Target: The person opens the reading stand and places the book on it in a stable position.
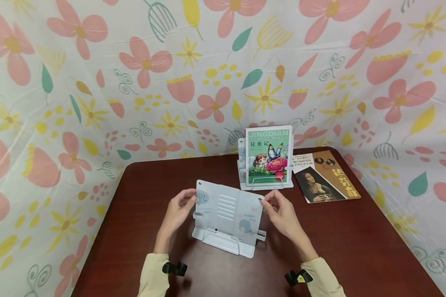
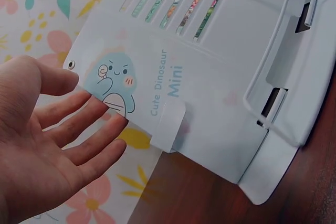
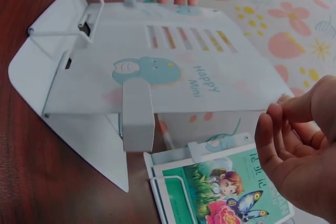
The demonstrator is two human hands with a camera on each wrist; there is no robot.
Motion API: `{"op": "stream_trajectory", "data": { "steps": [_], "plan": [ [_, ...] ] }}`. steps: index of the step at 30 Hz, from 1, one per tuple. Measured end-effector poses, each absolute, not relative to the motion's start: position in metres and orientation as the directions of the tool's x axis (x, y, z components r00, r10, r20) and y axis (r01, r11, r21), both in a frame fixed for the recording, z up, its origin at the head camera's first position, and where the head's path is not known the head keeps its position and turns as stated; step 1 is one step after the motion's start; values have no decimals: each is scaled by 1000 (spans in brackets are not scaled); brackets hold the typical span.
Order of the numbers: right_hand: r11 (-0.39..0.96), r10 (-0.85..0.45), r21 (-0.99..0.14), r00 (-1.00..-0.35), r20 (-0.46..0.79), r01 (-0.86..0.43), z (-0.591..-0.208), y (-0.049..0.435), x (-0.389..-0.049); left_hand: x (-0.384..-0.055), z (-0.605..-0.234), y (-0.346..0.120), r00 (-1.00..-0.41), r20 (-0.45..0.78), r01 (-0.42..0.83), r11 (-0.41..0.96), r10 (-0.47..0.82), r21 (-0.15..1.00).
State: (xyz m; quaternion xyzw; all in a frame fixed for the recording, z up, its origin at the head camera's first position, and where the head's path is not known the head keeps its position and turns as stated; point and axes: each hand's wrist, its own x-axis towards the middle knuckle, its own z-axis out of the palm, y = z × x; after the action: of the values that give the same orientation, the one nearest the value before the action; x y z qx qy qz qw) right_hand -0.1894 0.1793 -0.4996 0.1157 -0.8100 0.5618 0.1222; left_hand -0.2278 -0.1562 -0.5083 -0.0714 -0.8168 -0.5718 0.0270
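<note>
A white metal book stand (image 1: 226, 216) with blue dinosaur prints stands tilted back on the table, with a wire page holder along its bottom ledge. At its upper right corner my right hand (image 1: 283, 214) pinches the panel between thumb and fingers. My left hand (image 2: 68, 129) is at the opposite side edge, its fingers loosely extended against the panel and the thumb apart from them. Behind this stand is a second book stand (image 1: 241, 161), holding a green children's book (image 1: 258, 163) upright under its wire holder.
Brown and white booklets (image 1: 336, 169) lie overlapping at the back right of the dark wooden table (image 1: 152, 181), one with a portrait on its cover. A flower-patterned cloth (image 1: 134, 103) hangs behind the table and around its sides.
</note>
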Motion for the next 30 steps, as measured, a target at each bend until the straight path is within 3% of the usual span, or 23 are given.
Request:
{"op": "stream_trajectory", "data": {
  "steps": [15, 23, 30],
  "plan": [
    [395, -25, -880, -961, 276, -263, -477, 171, -199, -216, -505, -158, -993, 112, 116, 349, 33, 930],
    [428, 22, -874, -964, 265, -231, -493, 177, -218, -199, -474, -152, -995, 99, 102, 329, 28, 939],
    [473, 49, -844, -949, 311, -252, -495, 179, -228, -202, -485, -154, -994, 109, 109, 276, 14, 955]
  ]
}}
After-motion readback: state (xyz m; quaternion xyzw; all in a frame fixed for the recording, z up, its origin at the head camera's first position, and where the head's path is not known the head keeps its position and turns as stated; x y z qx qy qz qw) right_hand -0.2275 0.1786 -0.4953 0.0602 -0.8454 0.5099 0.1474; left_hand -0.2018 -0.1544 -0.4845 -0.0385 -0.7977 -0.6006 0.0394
